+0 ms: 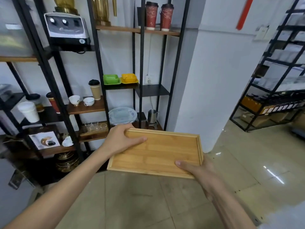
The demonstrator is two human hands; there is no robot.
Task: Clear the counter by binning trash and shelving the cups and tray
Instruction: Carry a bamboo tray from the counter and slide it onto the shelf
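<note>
I hold an empty bamboo tray (163, 151) level in front of me with both hands. My left hand (122, 139) grips its far left corner, thumb lying on the inner face. My right hand (196, 169) grips the near right corner, thumb on top. The tray hovers in front of a black metal shelf unit (142, 63), just before its lower wooden shelf (94, 134). Two red paper cups (159, 16) stand on the top shelf. A brown paper cup (95, 90) with a black lid and two white teacups (81, 100) sit on a middle shelf at the left.
A stack of plates (122, 115) and a steel pitcher (152, 116) sit on the low shelf behind the tray. Green and yellow dishes (120, 78) are above them. A blender base (66, 28) is upper left. A white pillar (214, 80) stands right; another rack (272, 90) far right.
</note>
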